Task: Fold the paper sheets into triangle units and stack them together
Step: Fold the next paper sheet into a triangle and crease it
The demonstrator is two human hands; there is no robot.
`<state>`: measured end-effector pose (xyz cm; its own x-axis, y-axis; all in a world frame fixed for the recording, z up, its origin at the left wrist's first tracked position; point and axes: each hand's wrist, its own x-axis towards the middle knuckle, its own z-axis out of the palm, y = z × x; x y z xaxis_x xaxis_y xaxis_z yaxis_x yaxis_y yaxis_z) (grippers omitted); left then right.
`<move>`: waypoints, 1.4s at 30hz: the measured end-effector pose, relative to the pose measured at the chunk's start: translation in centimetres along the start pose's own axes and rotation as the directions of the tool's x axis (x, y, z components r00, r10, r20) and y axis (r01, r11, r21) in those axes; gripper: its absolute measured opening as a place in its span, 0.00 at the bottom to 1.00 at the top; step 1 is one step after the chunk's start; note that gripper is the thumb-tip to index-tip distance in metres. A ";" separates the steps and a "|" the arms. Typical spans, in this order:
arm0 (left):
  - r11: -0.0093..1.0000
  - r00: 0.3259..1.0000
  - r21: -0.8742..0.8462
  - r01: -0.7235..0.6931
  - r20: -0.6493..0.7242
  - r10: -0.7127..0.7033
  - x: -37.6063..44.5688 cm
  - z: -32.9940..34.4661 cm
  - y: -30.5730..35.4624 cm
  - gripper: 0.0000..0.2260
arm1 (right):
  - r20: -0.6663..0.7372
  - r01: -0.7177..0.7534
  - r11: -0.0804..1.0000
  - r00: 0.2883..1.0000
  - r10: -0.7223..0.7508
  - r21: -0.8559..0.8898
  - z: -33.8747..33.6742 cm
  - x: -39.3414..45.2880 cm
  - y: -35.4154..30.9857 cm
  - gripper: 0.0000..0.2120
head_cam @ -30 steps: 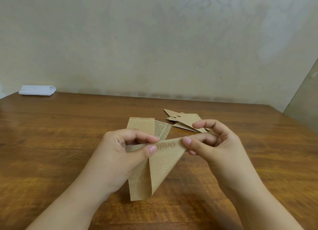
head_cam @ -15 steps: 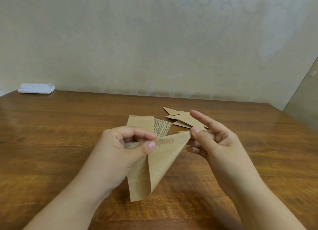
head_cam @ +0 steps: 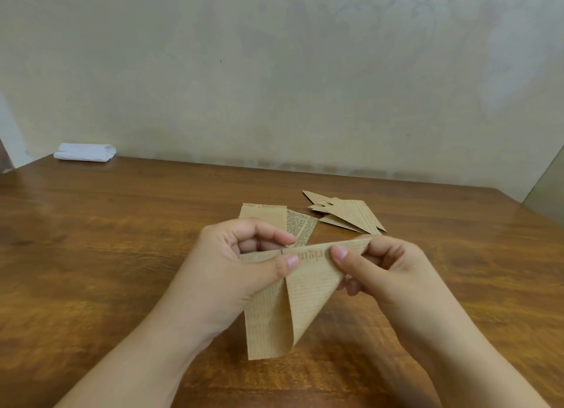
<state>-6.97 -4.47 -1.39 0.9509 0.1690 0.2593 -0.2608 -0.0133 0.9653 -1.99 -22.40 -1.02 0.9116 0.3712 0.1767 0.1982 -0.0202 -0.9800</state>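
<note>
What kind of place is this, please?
Probably a room at home used for paper craft: a wooden table against a plain wall, with folded paper triangles and a white cloth.

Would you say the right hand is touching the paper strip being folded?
Touching: the head view shows the right hand pinching the paper strip's upper right corner.

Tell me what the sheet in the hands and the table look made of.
Sheet: thin brown kraft-like paper, matte, newsprint-style lettering; it curls softly at the fold. Table: wood or wood veneer, visible grain, glossy sheen; which one, the view cannot settle.
</note>
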 end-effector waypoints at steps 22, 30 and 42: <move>0.994 0.999 0.096 -0.048 0.001 0.048 0.3 -0.3 -0.8 0.08 | -0.044 0.004 1.000 0.999 -0.002 0.025 -0.3 0.0 -0.2 0.13; 0.987 0.998 0.155 -0.042 -0.034 0.048 0.3 -0.3 -1.0 0.08 | -0.103 -0.025 0.999 0.994 0.030 0.048 -0.3 0.1 -0.1 0.12; 0.959 1.000 0.282 0.009 0.007 -0.012 0.6 -0.8 -1.0 0.12 | 0.004 -0.163 0.987 0.987 0.163 -0.012 -1.3 0.5 0.5 0.10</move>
<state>-6.32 -3.57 -2.21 0.9551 0.1622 0.2480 -0.1942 -0.2894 0.9373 -0.97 -23.40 -1.34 0.9301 0.3671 0.0141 0.0513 -0.0919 -0.9944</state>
